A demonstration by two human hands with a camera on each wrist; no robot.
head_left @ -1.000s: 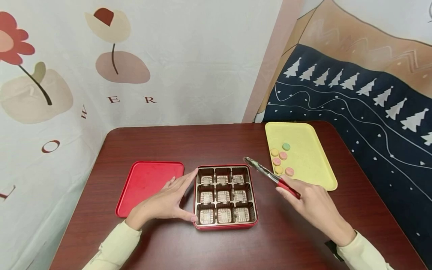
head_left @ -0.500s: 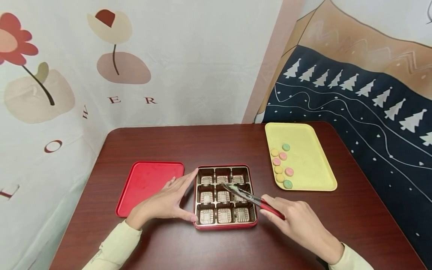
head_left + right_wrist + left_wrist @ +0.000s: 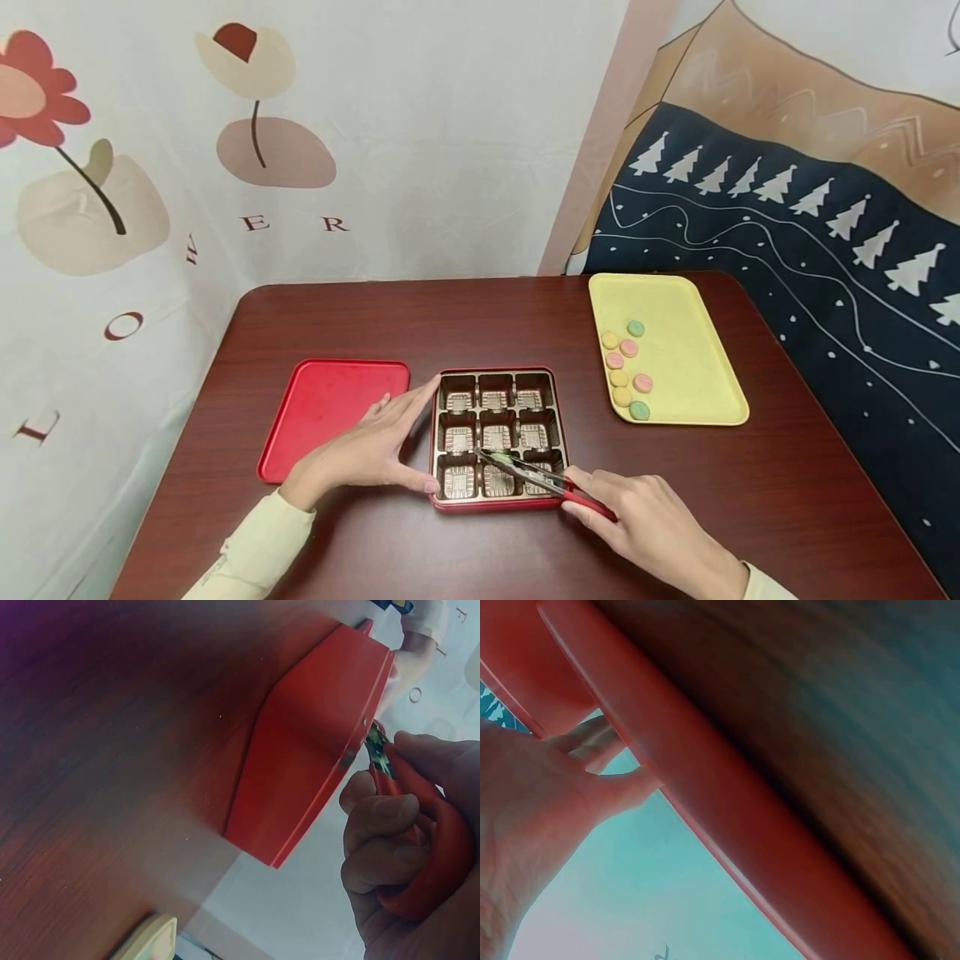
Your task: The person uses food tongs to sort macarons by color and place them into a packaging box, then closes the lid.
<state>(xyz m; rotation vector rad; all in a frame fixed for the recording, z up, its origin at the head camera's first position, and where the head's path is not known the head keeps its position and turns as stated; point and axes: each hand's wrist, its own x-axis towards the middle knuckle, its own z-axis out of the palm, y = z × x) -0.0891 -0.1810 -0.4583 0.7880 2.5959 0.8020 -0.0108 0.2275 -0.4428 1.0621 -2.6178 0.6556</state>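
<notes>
Cloth (image 3: pixel 420 125), white and printed with red-and-beige flowers, is hanging behind the far and left edges of a dark reddish-brown wood-grained table (image 3: pixel 465 325). A second cloth (image 3: pixel 712 225), navy and tan with white fir trees, is hanging along the table's right edge.

At the table's far right corner, a shallow yellow rectangular tray (image 3: pixel 682 358) is lying flat. A shallow, round-cornered red lid (image 3: pixel 337 400) is lying towards the table's left edge. Between these, well in from the far edge, a square red box (image 3: pixel 498 505) is sitting flat, carrying a bronze-coloured insert (image 3: pixel 496 437) of nine square compartments.

The left hand (image 3: pixel 367 454) is touching the box's left side, thumb and fingers spreading wide between its near and far left corners; it is also hiding the lid's near right corner. The right hand (image 3: pixel 637 517) is covering the box's near right corner, its fingers curling round red-handled metal tongs (image 3: pixel 587 502). The tongs are slanting over the nearest row's middle and right compartments, partly blocking the view into them. Whether their tips are pinching anything, I cannot tell.

Smallest of all, eight round macaron-like sweets (image 3: pixel 642 382), pink, yellow and green, are lying along the tray's left edge, down to its near left corner.
</notes>
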